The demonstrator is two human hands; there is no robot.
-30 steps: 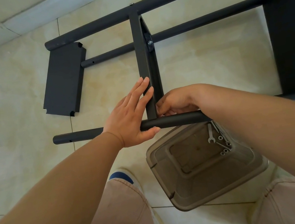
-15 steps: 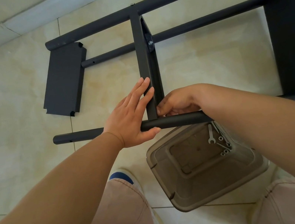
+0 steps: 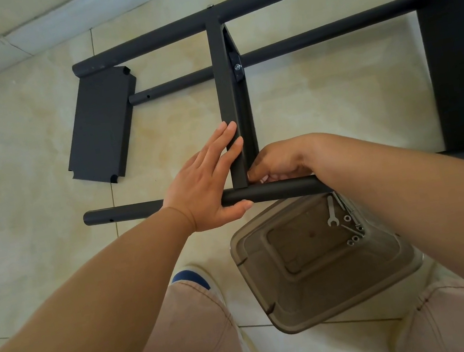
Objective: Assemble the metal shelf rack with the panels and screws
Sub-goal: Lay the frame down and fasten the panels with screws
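Lying on its side on the beige tiled floor (image 3: 320, 105), the black metal shelf rack frame (image 3: 294, 42) has one upright black metal panel (image 3: 225, 91) spanning between its far tube and the near black round tube (image 3: 273, 191). Left hand (image 3: 205, 189): released, straight fingers pressed flat against the panel's left face, thumb under the near tube; judged to brace the panel square against the tube while the joint is made. Right hand (image 3: 279, 163): fingers curled at the inside corner where panel meets tube; probably seating or turning a screw, but whether it pinches anything I cannot tell. One silver screw (image 3: 237, 67) already sits at the panel's far bracket. Spare black flat panel (image 3: 102, 126) lies on the floor to the left, untouched. Translucent brown plastic tub (image 3: 324, 258) sits just beneath the near tube, holding a small silver wrench (image 3: 331, 214) and loose fasteners (image 3: 353, 232), within reach.
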